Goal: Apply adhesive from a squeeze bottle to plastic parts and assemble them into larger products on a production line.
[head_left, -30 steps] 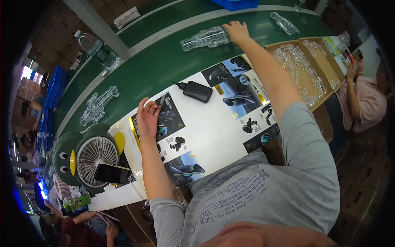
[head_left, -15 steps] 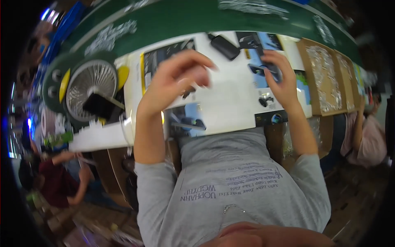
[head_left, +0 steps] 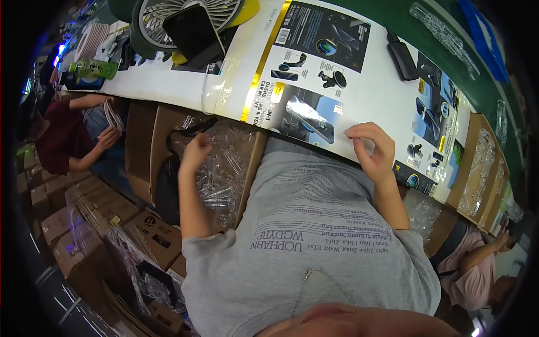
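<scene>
My left hand [head_left: 195,150] is down in an open cardboard box [head_left: 163,135] full of clear plastic shells [head_left: 224,168], beside the table. Its fingers are curled among the shells; whether it grips one is hidden. My right hand [head_left: 373,149] hovers at the near edge of the table, over a white printed card sheet [head_left: 370,90] with product pictures. Its thumb and bent fingers are apart, with nothing visible between them. My grey shirt fills the lower middle of the view.
A fan [head_left: 163,14] with a black phone [head_left: 193,31] leaning on it stands on the table at the left. A black holder [head_left: 401,59] lies near the green belt [head_left: 404,22]. Co-workers sit at left [head_left: 62,140] and right [head_left: 471,269]. Boxes [head_left: 151,236] crowd the floor.
My head has tipped further down. My left hand dropped from above the table into the box of clear shells. My right hand drew back to the table's near edge.
</scene>
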The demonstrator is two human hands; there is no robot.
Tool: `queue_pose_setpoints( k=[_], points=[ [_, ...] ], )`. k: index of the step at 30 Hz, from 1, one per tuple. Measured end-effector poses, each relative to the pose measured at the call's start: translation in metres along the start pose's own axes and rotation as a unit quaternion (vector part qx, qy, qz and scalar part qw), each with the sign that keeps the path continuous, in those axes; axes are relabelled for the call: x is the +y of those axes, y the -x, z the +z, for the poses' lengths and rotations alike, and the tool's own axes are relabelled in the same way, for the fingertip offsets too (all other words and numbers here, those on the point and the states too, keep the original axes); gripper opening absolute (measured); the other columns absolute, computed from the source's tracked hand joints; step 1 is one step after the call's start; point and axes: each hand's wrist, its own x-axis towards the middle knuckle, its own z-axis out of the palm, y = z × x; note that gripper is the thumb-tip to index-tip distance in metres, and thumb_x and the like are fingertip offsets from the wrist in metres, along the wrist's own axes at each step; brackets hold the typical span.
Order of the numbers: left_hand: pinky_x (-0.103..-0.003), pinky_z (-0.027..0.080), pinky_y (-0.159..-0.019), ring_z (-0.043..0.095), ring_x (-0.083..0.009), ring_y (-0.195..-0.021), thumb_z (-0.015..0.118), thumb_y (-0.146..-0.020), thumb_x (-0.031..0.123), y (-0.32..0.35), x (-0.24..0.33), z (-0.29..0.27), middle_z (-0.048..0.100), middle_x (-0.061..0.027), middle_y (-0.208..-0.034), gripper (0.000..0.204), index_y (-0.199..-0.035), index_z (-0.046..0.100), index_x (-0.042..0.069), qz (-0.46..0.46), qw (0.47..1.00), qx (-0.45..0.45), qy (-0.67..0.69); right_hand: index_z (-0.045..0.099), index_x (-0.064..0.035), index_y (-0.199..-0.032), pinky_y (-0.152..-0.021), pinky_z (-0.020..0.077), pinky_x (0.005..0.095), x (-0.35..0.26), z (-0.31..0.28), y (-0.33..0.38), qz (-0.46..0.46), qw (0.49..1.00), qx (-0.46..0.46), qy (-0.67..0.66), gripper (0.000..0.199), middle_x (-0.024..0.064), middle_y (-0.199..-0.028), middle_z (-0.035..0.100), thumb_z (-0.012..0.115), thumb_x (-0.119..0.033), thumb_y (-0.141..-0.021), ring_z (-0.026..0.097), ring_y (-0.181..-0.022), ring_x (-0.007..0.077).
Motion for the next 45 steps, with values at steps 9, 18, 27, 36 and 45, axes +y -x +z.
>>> queue_pose_setpoints(
  k=[9,18,27,36,45],
  points=[
    [-0.050,0.037,-0.089,0.045,-0.0273,-0.111,0.054,-0.079,0.018,-0.065,-0.067,0.143,0.052,-0.0103,-0.114,0.033,-0.112,0.054,0.017,0.165,0.873,0.008,-0.459,0.059,0.0034,-0.088,-0.071,0.0465,0.0239,0.014,0.004,0.004,0.102,0.993,0.036,-0.050,0.015,0.0103,-0.089,0.060,0.049,0.011,-0.079,0.058,-0.079,0.0147],
    [-0.051,0.043,-0.082,0.047,-0.0251,-0.107,0.048,-0.083,0.019,-0.099,-0.066,0.127,0.050,-0.0076,-0.113,0.028,-0.111,0.051,0.017,0.134,0.851,-0.137,-0.489,0.059,0.0031,-0.089,-0.071,0.0460,0.0223,0.016,0.003,0.002,0.121,0.991,0.024,-0.042,0.014,0.0093,-0.089,0.059,0.050,0.010,-0.080,0.057,-0.078,0.0126],
    [-0.042,0.050,-0.077,0.043,-0.0281,-0.113,0.050,-0.083,0.017,-0.103,-0.072,0.144,0.046,-0.0109,-0.119,0.034,-0.117,0.045,0.023,0.044,0.846,-0.144,-0.511,0.059,0.0033,-0.089,-0.072,0.0464,0.0225,0.012,0.006,-0.004,0.114,0.992,0.017,-0.042,0.015,0.0098,-0.088,0.059,0.049,0.010,-0.079,0.056,-0.077,0.0128],
    [-0.049,0.048,-0.081,0.033,-0.0344,-0.124,0.043,-0.088,0.022,-0.110,-0.080,0.149,0.034,-0.0153,-0.134,0.043,-0.130,0.038,0.030,0.055,0.870,-0.146,-0.467,0.060,0.0042,-0.088,-0.072,0.0469,0.0227,0.013,0.003,-0.002,0.106,0.993,0.021,-0.048,0.018,0.0105,-0.089,0.059,0.049,0.012,-0.076,0.057,-0.076,0.0136],
    [-0.047,0.050,-0.078,0.033,-0.0392,-0.122,0.045,-0.087,0.025,-0.095,-0.071,0.137,0.037,-0.0184,-0.130,0.037,-0.123,0.048,0.032,0.035,0.875,-0.111,-0.470,0.060,0.0039,-0.088,-0.070,0.0469,0.0238,0.016,-0.003,0.004,0.109,0.993,0.012,-0.046,0.021,0.0107,-0.090,0.059,0.050,0.012,-0.072,0.057,-0.076,0.0140]
  ],
)
